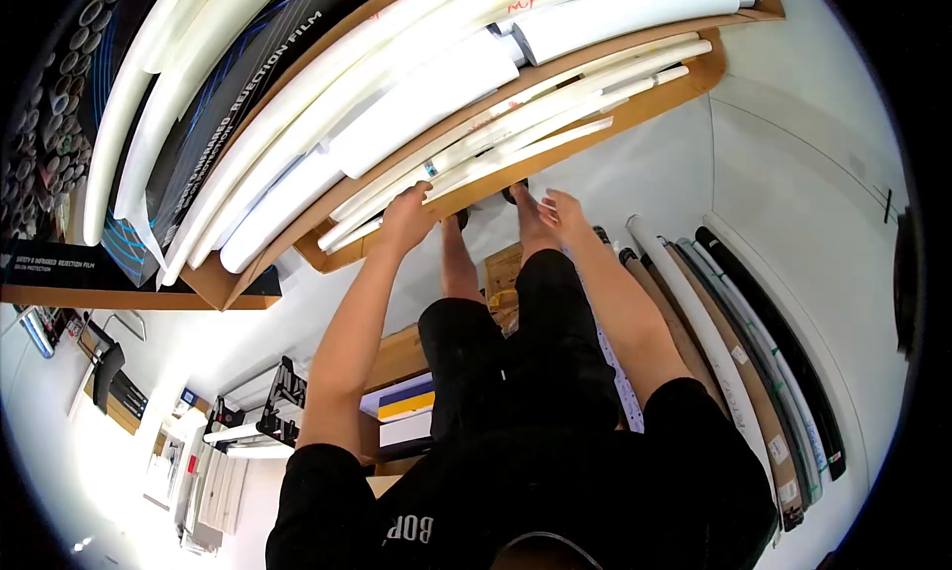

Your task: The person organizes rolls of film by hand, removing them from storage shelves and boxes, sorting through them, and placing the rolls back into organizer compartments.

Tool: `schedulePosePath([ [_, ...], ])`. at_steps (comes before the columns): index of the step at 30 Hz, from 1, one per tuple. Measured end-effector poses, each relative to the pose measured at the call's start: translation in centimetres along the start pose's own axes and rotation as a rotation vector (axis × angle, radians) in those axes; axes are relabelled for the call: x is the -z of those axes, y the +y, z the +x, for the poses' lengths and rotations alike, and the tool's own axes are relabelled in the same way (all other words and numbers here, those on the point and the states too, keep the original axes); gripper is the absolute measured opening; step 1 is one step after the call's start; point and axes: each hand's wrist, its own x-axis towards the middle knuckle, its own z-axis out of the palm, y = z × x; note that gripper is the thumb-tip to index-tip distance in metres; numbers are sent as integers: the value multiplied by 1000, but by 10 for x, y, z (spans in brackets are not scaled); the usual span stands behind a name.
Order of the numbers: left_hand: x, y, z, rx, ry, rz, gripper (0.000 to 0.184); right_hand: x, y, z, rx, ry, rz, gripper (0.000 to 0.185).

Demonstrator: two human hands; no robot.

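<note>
My left hand [405,216] is at the near edge of a long, low cardboard box [516,168]. Its fingers are curled against the thin white rolls [486,130] lying in that box, and what they pinch, if anything, is hidden. To the right, my right hand [562,213] hovers just outside the box wall, fingers apart and holding nothing. Behind the thin rolls, a second cardboard box [555,71] holds thicker white film rolls [436,101], some wrapped in paper with red handwriting.
At the upper left a black carton [243,104] is printed with "rejection film" and has pale rolls on it. Several long rolls [739,347] stand along the right wall. Below my left arm is a shelf with boxes [407,411]. A black chair [107,364] stands far left.
</note>
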Motion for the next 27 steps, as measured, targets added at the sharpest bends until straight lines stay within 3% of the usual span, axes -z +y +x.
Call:
schedulePosePath([
  [5, 4, 6, -10, 105, -13, -1, 44, 30, 36, 18, -66, -119, -101, 30],
  [8, 20, 28, -13, 16, 115, -96, 37, 22, 30, -2, 26, -105, -277, 29],
  [10, 41, 54, -12, -27, 304, -324, 30, 32, 38, 15, 30, -324, -194, 28],
  [11, 56, 64, -10, -28, 314, -320, 30, 25, 31, 3, 35, -333, -197, 28],
  [14, 102, 76, 6, -217, 915, -160, 25, 12, 21, -36, 192, -332, -125, 49],
  [15, 119, 75, 13, -201, 955, -102, 25, 23, 26, -26, 145, -422, -111, 58],
  [18, 148, 62, 44, -130, 872, 281, 41, 56, 54, 1, 137, -410, -205, 45],
  [19, 151, 58, 53, -137, 879, 280, 41, 67, 63, 12, 161, -380, -251, 42],
  [21, 147, 51, 72, 46, 603, 473, 49, 83, 75, 30, 226, -338, -325, 35],
  [27, 137, 38, 91, -24, 638, 470, 45, 90, 53, 24, 92, -245, -432, 28],
])
